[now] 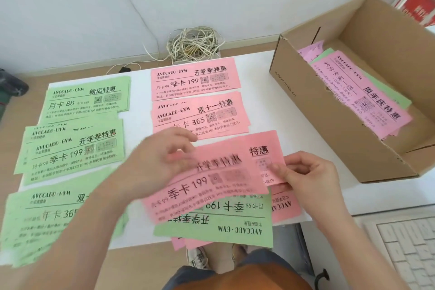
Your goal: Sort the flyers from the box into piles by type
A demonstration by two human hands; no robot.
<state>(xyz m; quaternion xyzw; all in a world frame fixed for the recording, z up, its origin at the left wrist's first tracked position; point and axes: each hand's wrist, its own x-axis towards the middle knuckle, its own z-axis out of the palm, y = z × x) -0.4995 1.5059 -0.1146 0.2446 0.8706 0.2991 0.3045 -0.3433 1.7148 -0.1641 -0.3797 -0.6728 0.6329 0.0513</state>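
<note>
My left hand (pixel 160 162) pinches a pink flyer (pixel 202 188), blurred by motion, above the table's front middle. My right hand (pixel 306 172) grips a mixed stack by its right side: a pink flyer (pixel 261 150) on top and an upside-down green flyer (pixel 219 226) under it. On the white table lie three green piles (pixel 87 99), (pixel 73 148), (pixel 47 209) on the left and two pink piles (pixel 195 80), (pixel 200 113) in the middle. The cardboard box (pixel 306 110) at the right holds more pink and green flyers (pixel 360 94).
A bundle of white cable (pixel 193 45) lies on the floor behind the table, by the wall. A white keyboard (pixel 409 249) sits at the lower right. A dark object (pixel 11 87) stands at the left edge. My feet show below the table's front edge.
</note>
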